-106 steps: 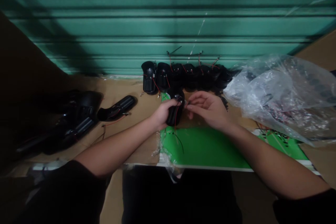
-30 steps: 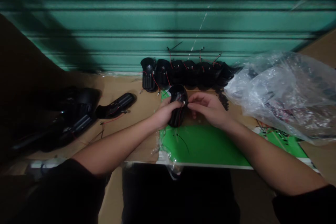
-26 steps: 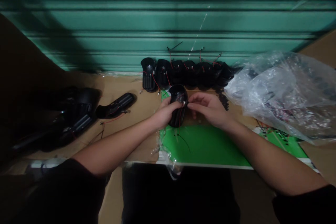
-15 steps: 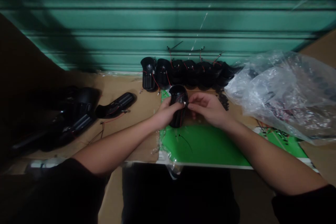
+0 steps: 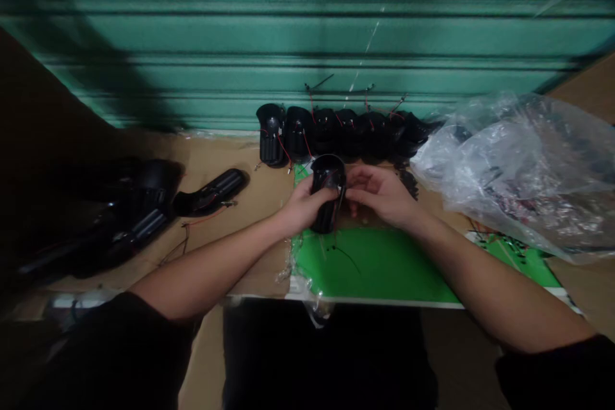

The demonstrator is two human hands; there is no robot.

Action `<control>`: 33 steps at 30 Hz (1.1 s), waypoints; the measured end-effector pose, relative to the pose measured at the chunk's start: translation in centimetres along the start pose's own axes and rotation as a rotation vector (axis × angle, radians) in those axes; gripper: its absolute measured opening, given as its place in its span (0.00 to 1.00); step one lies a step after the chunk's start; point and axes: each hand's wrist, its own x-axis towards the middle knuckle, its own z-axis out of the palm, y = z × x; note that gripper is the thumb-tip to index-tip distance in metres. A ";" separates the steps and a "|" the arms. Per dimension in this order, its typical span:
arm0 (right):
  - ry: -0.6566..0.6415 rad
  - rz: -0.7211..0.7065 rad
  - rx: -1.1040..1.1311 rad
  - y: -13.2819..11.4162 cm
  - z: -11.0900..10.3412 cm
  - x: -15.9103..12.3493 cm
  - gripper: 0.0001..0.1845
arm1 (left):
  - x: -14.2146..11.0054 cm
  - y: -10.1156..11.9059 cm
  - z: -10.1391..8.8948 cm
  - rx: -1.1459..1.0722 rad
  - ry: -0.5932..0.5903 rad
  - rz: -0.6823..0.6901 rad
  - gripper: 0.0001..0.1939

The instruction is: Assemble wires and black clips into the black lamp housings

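Note:
A glossy black plastic housing (image 5: 323, 220) with a curved, flared top stands nearly upright over the green sheet. My left hand (image 5: 303, 207) is closed around it, the thumb lying across its front. At its right edge, my right hand (image 5: 377, 195) has thumb and forefinger pinched together; whatever is between those fingertips is too small to make out. A thin red-and-black wire (image 5: 346, 252) trails from the housing's lower end onto the green sheet (image 5: 379, 269).
Similar black housings (image 5: 271, 134) with red wires line the back by the green ribbed wall (image 5: 230, 32). One more housing (image 5: 211, 193) lies on cardboard at left, near a dark pile (image 5: 148, 205). A clear plastic bag (image 5: 519, 160) and loose wires (image 5: 509, 246) are at right.
The housing and both hands have shifted very slightly. My right fingertips have drawn in against the housing's right edge, and the trailing wire has moved a little to the right.

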 end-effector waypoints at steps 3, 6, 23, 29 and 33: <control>-0.020 -0.026 0.017 0.3 -0.1 0.1 0.21 | -0.1 0.1 0.0 -0.056 -0.006 -0.046 0.28; -0.026 -0.032 0.023 0.4 -0.1 0.2 0.20 | -0.4 0.6 0.2 -0.079 0.007 -0.063 0.28; -0.021 -0.045 -0.055 0.0 -0.1 -0.2 0.19 | -0.5 0.3 0.5 -0.062 0.017 -0.015 0.26; 0.024 -0.017 -0.054 -0.3 0.3 -0.3 0.20 | -0.1 0.0 0.3 -0.051 0.027 0.021 0.25; 0.014 -0.008 -0.037 -0.3 0.3 -0.2 0.19 | -0.1 0.1 0.4 -0.030 0.043 0.029 0.24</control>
